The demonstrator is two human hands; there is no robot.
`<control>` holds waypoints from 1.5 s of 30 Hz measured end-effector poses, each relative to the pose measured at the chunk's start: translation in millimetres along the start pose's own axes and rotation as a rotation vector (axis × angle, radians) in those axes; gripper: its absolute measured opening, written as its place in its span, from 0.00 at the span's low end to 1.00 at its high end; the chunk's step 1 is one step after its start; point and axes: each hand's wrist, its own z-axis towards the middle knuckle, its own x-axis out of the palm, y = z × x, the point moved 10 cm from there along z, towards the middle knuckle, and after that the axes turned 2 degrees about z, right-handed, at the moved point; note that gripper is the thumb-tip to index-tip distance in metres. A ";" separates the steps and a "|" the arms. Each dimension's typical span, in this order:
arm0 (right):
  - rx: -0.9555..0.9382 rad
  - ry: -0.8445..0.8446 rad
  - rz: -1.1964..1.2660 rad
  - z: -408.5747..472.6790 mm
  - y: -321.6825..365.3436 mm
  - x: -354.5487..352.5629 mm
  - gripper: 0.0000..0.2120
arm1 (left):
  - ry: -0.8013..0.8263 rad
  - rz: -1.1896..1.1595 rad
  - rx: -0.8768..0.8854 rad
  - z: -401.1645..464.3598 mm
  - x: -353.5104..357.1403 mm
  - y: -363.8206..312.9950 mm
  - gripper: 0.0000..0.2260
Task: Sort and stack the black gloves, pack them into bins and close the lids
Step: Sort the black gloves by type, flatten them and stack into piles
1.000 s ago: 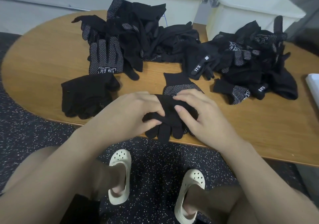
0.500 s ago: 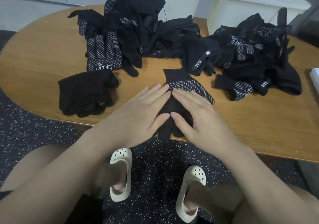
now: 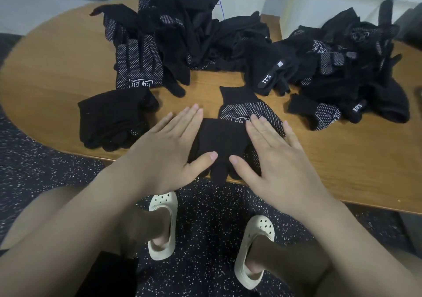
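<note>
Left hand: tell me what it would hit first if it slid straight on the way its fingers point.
The left hand points away and slightly right. Bare table lies just ahead; the first thing it would probably meet is the large glove pile, though depth is uncertain.

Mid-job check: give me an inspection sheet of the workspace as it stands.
Surface: wooden table, rounded left end.
Job's things: plain glove laid on dotted glove at the near edge; stacked gloves left; loose glove pile behind; two pale bins at the back, lids not visible.
Clutter: nothing seen.
Hands: left hand and right hand flat, flanking the plain glove.
Cables: nothing seen.
Surroundings: speckled floor.
</note>
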 end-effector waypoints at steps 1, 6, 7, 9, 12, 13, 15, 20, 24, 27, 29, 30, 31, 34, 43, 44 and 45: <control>0.021 -0.013 0.018 -0.3 -1.8 -2.1 0.44 | 0.000 0.013 -0.019 -1.1 -1.1 1.6 0.45; 0.061 -0.203 0.168 4.7 -8.1 -25.0 0.39 | -0.118 -0.087 -0.037 6.2 -22.4 0.0 0.41; 0.048 -0.248 0.170 8.1 -7.4 -29.3 0.36 | -0.166 -0.132 -0.029 10.0 -28.8 0.9 0.37; 0.031 -0.294 0.162 16.3 -6.8 -31.4 0.30 | -0.236 -0.165 0.000 18.4 -38.9 1.9 0.29; 0.034 -0.310 0.217 28.0 -10.5 -31.3 0.25 | -0.235 -0.204 0.035 28.8 -40.6 4.2 0.21; 0.040 -0.314 0.241 30.5 -13.0 -32.8 0.24 | -0.221 -0.213 0.038 31.1 -39.1 5.2 0.21; 0.046 -0.302 0.250 34.5 -17.0 -34.6 0.24 | -0.194 -0.238 0.011 34.8 -35.4 9.2 0.19; 0.047 -0.155 0.309 40.0 -19.8 -23.7 0.22 | -0.121 -0.341 -0.093 43.6 -29.9 20.8 0.16; 0.016 -0.145 0.327 40.4 -14.4 -23.7 0.14 | -0.084 -0.436 -0.068 48.5 -29.4 20.3 0.06; -0.028 -0.149 0.405 41.7 -10.3 -27.8 0.09 | -0.137 -0.469 -0.046 41.3 -30.3 15.8 0.04; -0.026 -0.115 0.629 42.5 -10.8 -28.3 0.09 | -0.191 -0.586 -0.033 31.0 -35.6 13.7 0.05; -0.026 -0.102 0.771 42.4 -9.7 -30.0 0.09 | -0.214 -0.673 -0.029 25.5 -39.2 13.8 0.05; -0.025 -0.094 0.906 42.4 -8.5 -32.3 0.09 | -0.237 -0.756 -0.031 20.4 -43.6 15.5 0.05; 0.002 -0.095 1.251 45.1 -3.7 -39.1 0.10 | -0.300 -0.991 -0.060 6.9 -56.1 24.9 0.05; -0.018 0.115 1.505 71.9 73.3 -23.1 0.12 | -0.556 -1.266 -0.223 -36.4 -83.8 98.5 0.03; -0.014 0.118 1.499 77.7 83.6 -18.9 0.10 | -0.576 -1.268 -0.260 -41.0 -83.9 109.4 0.03; -0.009 0.126 1.500 83.4 93.3 -14.6 0.08 | -0.595 -1.254 -0.297 -45.8 -83.8 120.2 0.03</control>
